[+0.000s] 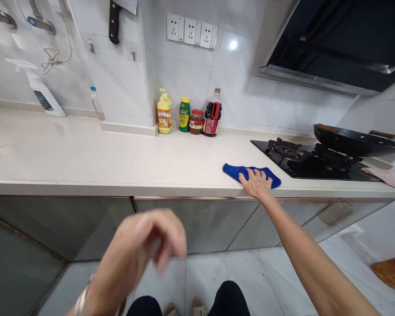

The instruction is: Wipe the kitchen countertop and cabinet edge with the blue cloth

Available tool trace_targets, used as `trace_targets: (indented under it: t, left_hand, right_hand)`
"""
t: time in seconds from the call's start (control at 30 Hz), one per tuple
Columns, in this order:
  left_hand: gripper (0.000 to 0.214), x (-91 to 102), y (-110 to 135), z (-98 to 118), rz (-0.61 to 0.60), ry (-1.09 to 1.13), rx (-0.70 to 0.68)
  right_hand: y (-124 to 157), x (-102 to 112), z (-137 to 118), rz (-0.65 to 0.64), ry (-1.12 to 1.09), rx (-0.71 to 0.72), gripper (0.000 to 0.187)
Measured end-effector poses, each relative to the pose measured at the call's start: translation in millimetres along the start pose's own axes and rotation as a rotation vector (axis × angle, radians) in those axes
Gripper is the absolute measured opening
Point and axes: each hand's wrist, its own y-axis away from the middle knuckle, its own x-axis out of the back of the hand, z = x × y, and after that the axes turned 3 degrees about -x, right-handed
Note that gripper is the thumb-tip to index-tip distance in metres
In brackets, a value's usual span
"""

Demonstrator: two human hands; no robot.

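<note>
My right hand (256, 182) lies flat, fingers spread, on a blue cloth (233, 170) near the front edge of the pale countertop (85, 153), just left of the black gas hob (311, 161). My left hand (148, 243) hangs in the air below the counter's edge, in front of the cabinet doors. It is blurred by motion, its fingers loosely curled, and nothing shows in it. A watch sits on that wrist.
Against the tiled wall stand a yellow bottle (164, 112), a green bottle (184, 115), a red jar (196, 122) and a dark sauce bottle (213, 114). A black wok (355, 139) rests on the hob. A spray bottle (41, 90) stands far left. A knife (114, 19) hangs above.
</note>
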Motion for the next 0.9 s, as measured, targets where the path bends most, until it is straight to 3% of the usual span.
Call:
trace_targets:
  t: [0.07, 0.17, 0.23, 0.33, 0.57, 0.73, 0.9]
  left_hand:
    - [0.050, 25.3, -28.1, -5.8, 0.097, -0.107, 0.016]
    - [0.051, 78.0, -74.1, -34.1, 0.294, -0.628, 0.109]
    - [0.050, 112.3, -96.0, -57.5, 0.282, -0.936, 0.207]
    - [0.054, 144.4, -111.0, -83.7, 0.252, -1.082, 0.362]
    - [0.061, 146.9, -123.1, -88.1, 0.146, -1.174, 0.469]
    - [0.053, 147.4, -123.0, -91.8, 0.150, -1.188, 0.389]
    - [0.060, 147.4, -120.5, -96.0, 0.200, -1.165, 0.394]
  right_hand:
    - [0.4, 1.0, -1.1, -0.009, -0.002, -0.002, 0.066]
    - [1.0, 2.3, -2.1, -0.023, 0.003, -0.003, 0.066]
    - [1.2, 3.3, -1.7, -0.034, 0.001, -0.003, 0.066]
    - [0.3, 4.9, -1.6, -0.067, -0.003, -0.001, 0.068]
    - [-12.4, 7.1, -32.1, -0.163, 0.025, -0.111, 0.072]
    - [-25.3, 8.6, -81.4, -0.185, 0.054, -0.116, 0.075]
    - [-47.3, 4.9, -139.5, -0.204, 0.029, -0.080, 0.077]
